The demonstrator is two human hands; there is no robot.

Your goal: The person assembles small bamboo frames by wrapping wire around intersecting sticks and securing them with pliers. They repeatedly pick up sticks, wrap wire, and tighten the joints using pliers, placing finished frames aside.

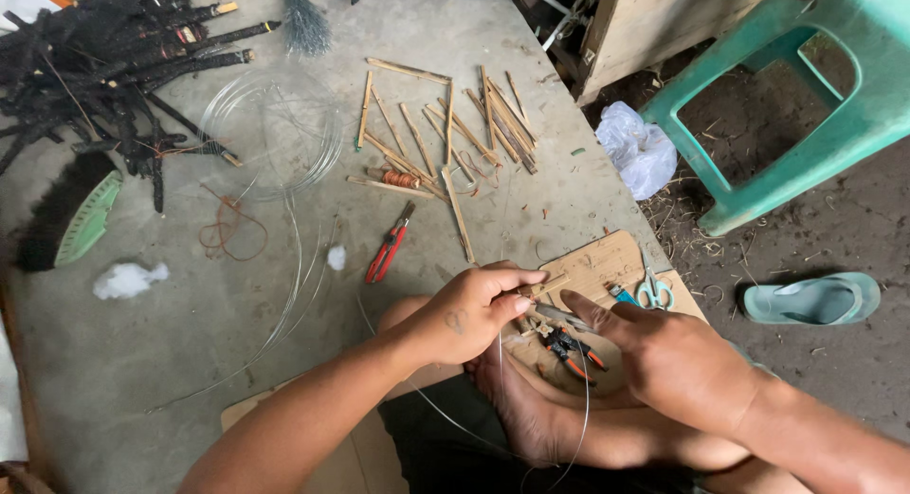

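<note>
Bamboo stick [548, 287] between hands: left hand [469, 314] pinching it, right hand [678, 361] pinching wire [500, 361].

Both forearms are bare all the way down, no sleeves anywhere in shot, no watch, no bracelet, no rings on the fingers. On the back of the left hand [469, 314] there's a small dark mark, too small to read as any shape. The right hand [678, 361] carries no marking at all. Dark shorts show at the lap, black or near it, and one foot [521, 413] is bare, no footwear.
</note>
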